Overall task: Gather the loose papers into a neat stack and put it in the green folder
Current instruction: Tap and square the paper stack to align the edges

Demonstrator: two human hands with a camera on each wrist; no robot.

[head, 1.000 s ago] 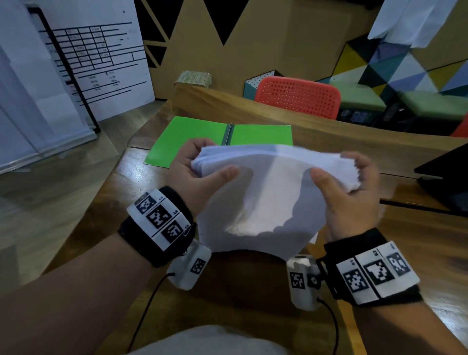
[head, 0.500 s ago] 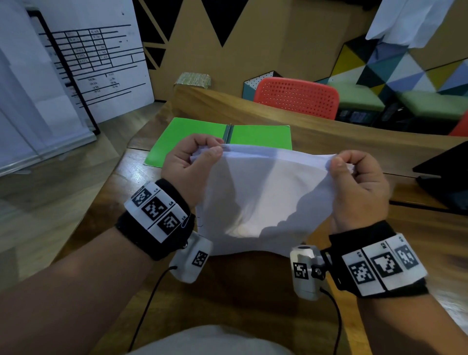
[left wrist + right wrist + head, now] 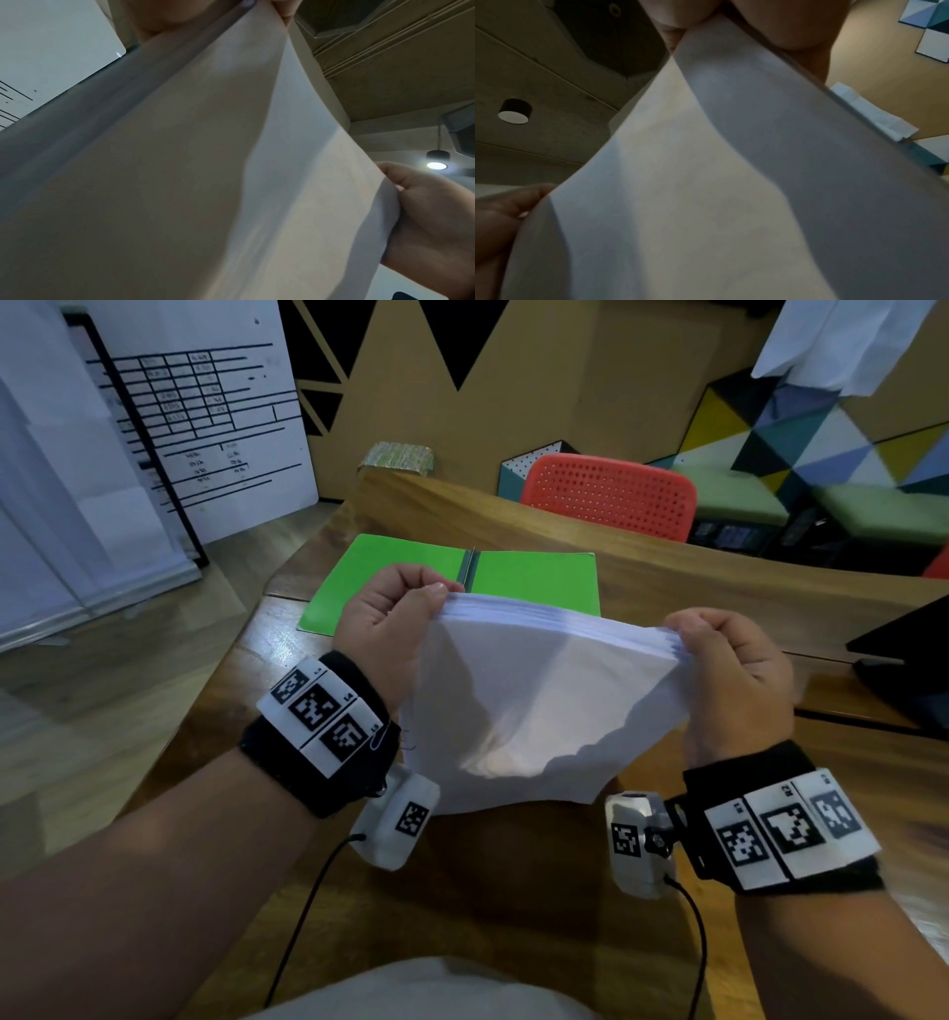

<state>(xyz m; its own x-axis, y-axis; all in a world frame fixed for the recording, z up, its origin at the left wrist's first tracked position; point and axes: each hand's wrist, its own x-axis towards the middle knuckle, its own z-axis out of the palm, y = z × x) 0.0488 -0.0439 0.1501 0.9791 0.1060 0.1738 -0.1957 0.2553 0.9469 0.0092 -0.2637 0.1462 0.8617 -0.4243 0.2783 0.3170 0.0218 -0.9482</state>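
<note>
A stack of white papers [image 3: 539,701] stands nearly upright on the wooden desk [image 3: 513,891], its lower edge resting on the wood. My left hand [image 3: 395,629] pinches the top left corner and my right hand [image 3: 729,670] pinches the top right corner. The sheets bow between them. The paper stack [image 3: 205,182] fills the left wrist view, with the right hand [image 3: 432,223] at its far edge. The paper stack [image 3: 706,192] also fills the right wrist view, the left hand [image 3: 503,219] at its far side. The green folder [image 3: 390,577] lies open flat just behind the stack.
A red perforated chair [image 3: 611,498] stands beyond the desk's far edge. A dark laptop-like object [image 3: 914,670] sits at the right with a thin black cable. A whiteboard [image 3: 195,418] leans at the left over the wooden floor.
Both hands shifted from the sides of the stack to its top corners, and the sheets went from a loose curl to a tighter, more even upright stack.
</note>
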